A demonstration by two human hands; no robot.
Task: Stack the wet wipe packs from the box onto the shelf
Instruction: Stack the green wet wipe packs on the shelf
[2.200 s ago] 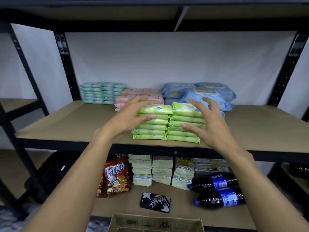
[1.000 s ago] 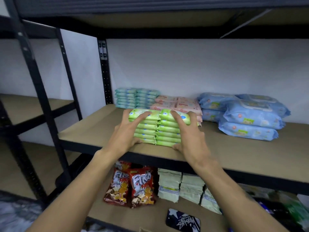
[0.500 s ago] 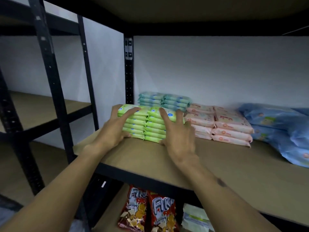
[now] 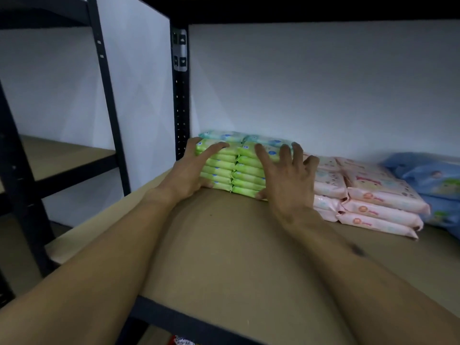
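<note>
Fingers spread, left hand (image 4: pixel 186 173) and right hand (image 4: pixel 286 178) press green wipe packs (image 4: pixel 240 171).

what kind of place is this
Likely a stockroom or shop storeroom: a black metal rack post, a plain board shelf, and many identical wipe packs stacked by colour, with green packs, pink packs and blue packs in a row.

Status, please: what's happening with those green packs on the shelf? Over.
Left hand and right hand press on green packs. Packs stacked on shelf, in front of teal packs. Pink packs beside right hand.
</note>
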